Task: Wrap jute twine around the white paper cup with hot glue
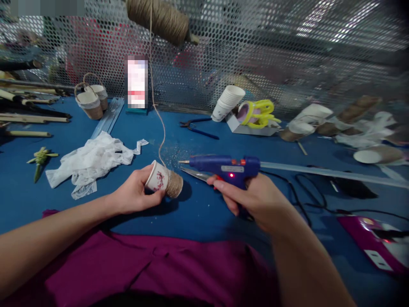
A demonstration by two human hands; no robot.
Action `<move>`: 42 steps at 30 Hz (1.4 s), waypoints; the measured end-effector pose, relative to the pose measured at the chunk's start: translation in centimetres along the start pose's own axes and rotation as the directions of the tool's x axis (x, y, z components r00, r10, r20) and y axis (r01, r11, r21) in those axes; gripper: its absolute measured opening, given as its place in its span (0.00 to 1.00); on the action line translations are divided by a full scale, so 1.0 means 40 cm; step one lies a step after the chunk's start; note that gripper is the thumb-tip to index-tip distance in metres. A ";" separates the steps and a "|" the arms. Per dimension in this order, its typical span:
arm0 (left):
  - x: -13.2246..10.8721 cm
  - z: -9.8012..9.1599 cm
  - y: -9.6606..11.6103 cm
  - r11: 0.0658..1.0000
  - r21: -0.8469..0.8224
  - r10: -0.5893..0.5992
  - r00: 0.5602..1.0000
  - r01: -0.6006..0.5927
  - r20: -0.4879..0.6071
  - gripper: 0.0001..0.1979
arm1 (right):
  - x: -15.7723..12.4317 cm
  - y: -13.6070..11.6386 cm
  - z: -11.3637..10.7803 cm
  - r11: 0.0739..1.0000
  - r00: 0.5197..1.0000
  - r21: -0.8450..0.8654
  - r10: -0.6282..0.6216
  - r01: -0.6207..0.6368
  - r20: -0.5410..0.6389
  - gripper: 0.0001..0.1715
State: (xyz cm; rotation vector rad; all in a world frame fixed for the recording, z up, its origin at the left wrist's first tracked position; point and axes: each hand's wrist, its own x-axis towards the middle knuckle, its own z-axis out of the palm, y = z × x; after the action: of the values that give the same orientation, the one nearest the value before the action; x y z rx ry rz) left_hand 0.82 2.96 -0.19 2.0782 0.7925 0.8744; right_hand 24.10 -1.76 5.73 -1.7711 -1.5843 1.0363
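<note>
My left hand (pixel 139 192) grips a small paper cup (pixel 158 177) tipped on its side, its mouth toward the upper left. Brown twine is wrapped around the cup's lower part, and a loose strand (pixel 161 123) runs from it up to a large spool (pixel 159 19). In my right hand (pixel 255 196) is a blue hot glue gun (pixel 223 164), its red light lit and its nozzle pointing left, a little apart from the cup. A clear glue stick (pixel 319 172) juts from its back. Below the barrel lie scissors (pixel 198 174), their handles partly hidden by my right fingers.
White lace (pixel 96 160) lies left, with small twine-handled baskets (pixel 89 104) behind. Pliers (pixel 200 128), stacked paper cups (pixel 227 102) and a white box (pixel 252 125) stand toward the back mesh. At right, a black cord leads near a magenta power strip (pixel 367 243).
</note>
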 end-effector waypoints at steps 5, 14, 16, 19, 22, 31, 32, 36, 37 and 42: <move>0.000 0.004 -0.011 0.985 -0.117 -0.130 0.991 0.128 -0.012 0.05 | 0.086 0.049 -0.004 0.983 0.947 -0.176 -0.014 -0.045 -0.320 0.21; -0.001 0.008 -0.005 0.979 -0.144 -0.149 0.989 0.145 -0.017 0.08 | 0.180 0.100 0.032 0.927 0.925 -0.322 0.060 -0.191 -0.375 0.21; -0.001 0.008 -0.004 0.982 -0.131 -0.139 0.990 0.134 -0.027 0.07 | 0.188 0.110 0.034 0.912 0.917 -0.364 0.029 -0.187 -0.398 0.22; -0.002 0.008 -0.004 0.991 -0.095 -0.096 0.995 0.092 -0.037 0.05 | 0.191 0.114 0.038 0.897 0.911 -0.414 -0.033 -0.155 -0.412 0.19; -0.003 0.009 0.003 0.998 -0.053 -0.022 1.000 0.022 -0.015 0.04 | 0.172 0.085 0.052 0.896 0.901 -0.438 -0.132 -0.070 -0.413 0.15; -0.018 0.028 0.035 0.964 -0.065 0.265 0.941 -0.257 0.209 0.05 | 0.073 -0.014 0.128 0.892 0.866 0.304 -0.418 0.334 0.275 0.18; -0.019 0.028 0.036 0.970 -0.063 0.242 0.944 -0.234 0.222 0.05 | 0.067 -0.014 0.134 0.878 0.867 0.373 -0.413 0.299 0.279 0.15; -0.017 0.021 0.036 0.990 -0.045 0.139 0.965 -0.132 0.224 0.05 | 0.055 -0.009 0.145 0.788 0.900 0.598 -0.359 0.150 0.248 0.03; -0.016 0.019 0.035 0.993 -0.053 0.117 0.968 -0.108 0.223 0.06 | 0.054 -0.008 0.145 0.776 0.912 0.614 -0.345 0.144 0.222 0.03; -0.017 0.015 0.029 0.980 -0.185 -0.031 0.975 0.073 0.222 0.04 | 0.053 -0.003 0.125 0.866 0.954 0.422 -0.300 0.269 0.009 0.05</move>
State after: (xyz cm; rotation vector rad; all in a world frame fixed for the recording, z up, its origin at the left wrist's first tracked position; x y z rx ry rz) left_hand 1.19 1.59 0.21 1.9333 0.6170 0.6526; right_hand 19.92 -0.15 2.63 -1.1841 -1.4749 1.1966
